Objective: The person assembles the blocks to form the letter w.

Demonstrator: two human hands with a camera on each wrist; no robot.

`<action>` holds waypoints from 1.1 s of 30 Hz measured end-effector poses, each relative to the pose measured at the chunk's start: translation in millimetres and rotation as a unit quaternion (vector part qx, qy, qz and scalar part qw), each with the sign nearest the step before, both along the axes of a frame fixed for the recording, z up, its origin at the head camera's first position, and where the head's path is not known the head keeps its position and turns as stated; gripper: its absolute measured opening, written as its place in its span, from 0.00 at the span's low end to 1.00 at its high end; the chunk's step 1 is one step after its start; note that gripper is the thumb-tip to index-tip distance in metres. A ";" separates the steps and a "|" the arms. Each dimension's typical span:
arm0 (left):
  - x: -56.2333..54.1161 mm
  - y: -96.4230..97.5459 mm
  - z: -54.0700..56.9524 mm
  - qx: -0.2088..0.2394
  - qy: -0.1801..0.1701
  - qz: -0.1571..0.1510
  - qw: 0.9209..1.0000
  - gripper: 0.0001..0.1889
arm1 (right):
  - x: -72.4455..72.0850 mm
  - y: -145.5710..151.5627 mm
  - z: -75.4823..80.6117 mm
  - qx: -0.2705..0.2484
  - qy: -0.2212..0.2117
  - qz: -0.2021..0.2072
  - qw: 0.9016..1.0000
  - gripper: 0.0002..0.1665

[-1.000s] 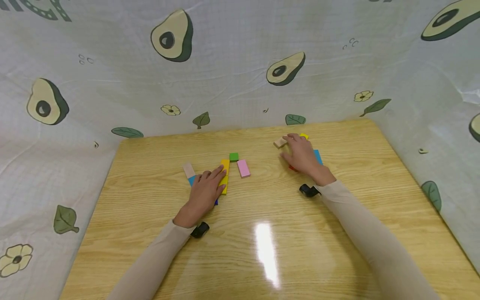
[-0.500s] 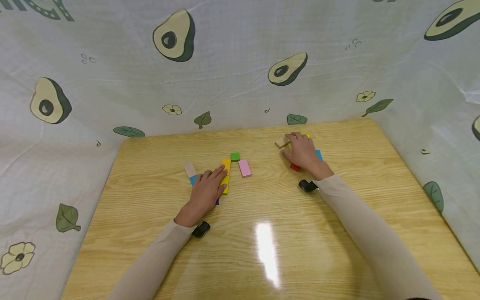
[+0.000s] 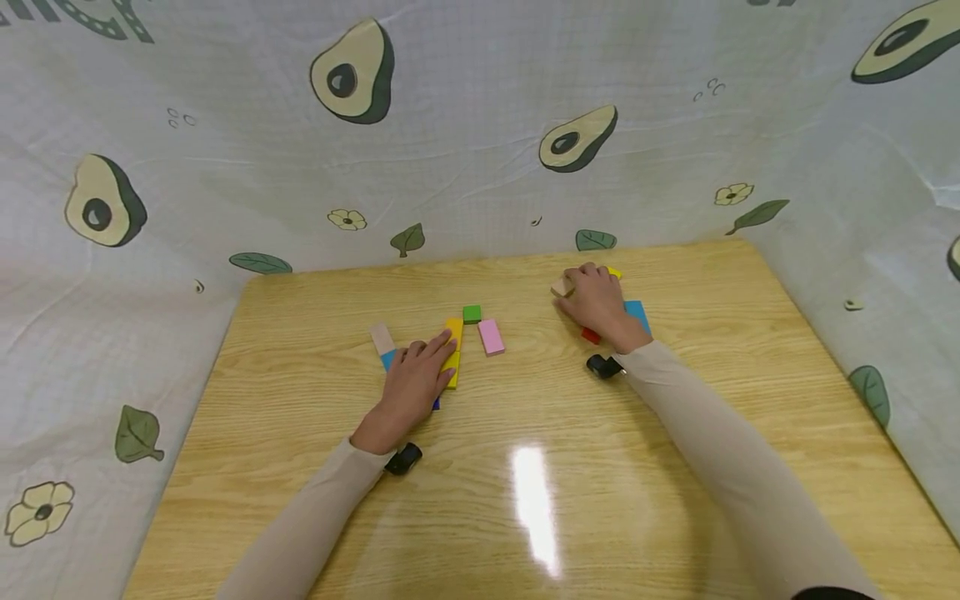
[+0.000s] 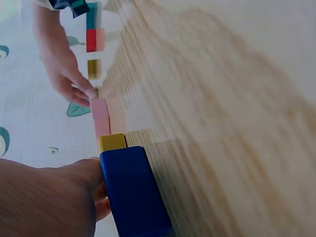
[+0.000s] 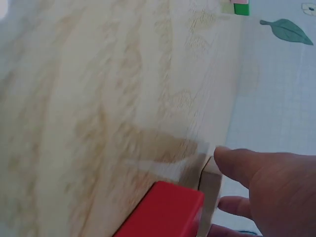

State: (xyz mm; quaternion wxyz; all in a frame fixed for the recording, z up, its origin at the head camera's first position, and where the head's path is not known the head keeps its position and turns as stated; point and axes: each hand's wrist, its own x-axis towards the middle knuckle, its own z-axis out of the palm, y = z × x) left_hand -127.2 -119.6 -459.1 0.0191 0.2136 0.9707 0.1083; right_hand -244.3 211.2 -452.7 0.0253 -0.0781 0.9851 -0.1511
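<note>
My left hand (image 3: pixel 412 375) rests on a group of blocks, fingers fairly straight over an orange block (image 3: pixel 454 327) and a yellow block (image 3: pixel 450 377). A dark blue block (image 4: pixel 133 192) lies by its thumb, partly covered in the head view. Past its other side are a light blue block (image 3: pixel 387 359) and a plain wooden block (image 3: pixel 382 338). At the back right, my right hand (image 3: pixel 596 300) pinches another plain wooden block (image 3: pixel 562 287) between thumb and fingers. Beside that hand lie a red block (image 5: pixel 163 212), a blue block (image 3: pixel 637 315) and a yellow block (image 3: pixel 615 272), partly hidden.
Between the hands lie a green block (image 3: pixel 472 314) and a pink block (image 3: pixel 491 337). The wooden table (image 3: pixel 600 475) meets a hanging avocado-print cloth (image 3: pixel 465 192) at the back and sides. A black wrist camera (image 3: pixel 405 459) sits under the left wrist.
My right hand has shifted slightly left and its fingers have closed in on the plain wooden block, covering more of it. The left hand stays in place. The head view has drifted slightly.
</note>
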 end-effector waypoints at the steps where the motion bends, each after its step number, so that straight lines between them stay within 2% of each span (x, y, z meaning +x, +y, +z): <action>1: 0.1 0.0 0.2 0.001 0.000 0.000 1.000 0.27 | -0.5 -1.1 0.2 0.000 0.002 0.000 1.000 0.34; 5: 0.9 0.3 0.7 0.000 -0.001 0.002 1.000 0.27 | 0.2 -5.3 2.2 -0.010 0.009 0.008 1.000 0.30; 9: 1.2 0.3 0.0 -0.001 -0.002 0.003 1.000 0.27 | 3.8 -7.9 2.6 -0.024 0.011 0.022 0.999 0.30; 14: 1.2 0.2 0.2 0.000 -0.002 0.003 1.000 0.27 | 14.9 -10.9 3.9 -0.044 0.031 0.048 0.997 0.31; 24: 1.1 0.1 0.5 0.000 -0.003 0.003 1.000 0.27 | 49.9 -23.6 12.3 -0.048 0.041 0.105 0.992 0.33; 33: 0.2 0.5 1.6 -0.010 -0.009 0.003 1.000 0.27 | 87.6 -35.1 12.2 -0.053 0.045 0.165 0.984 0.33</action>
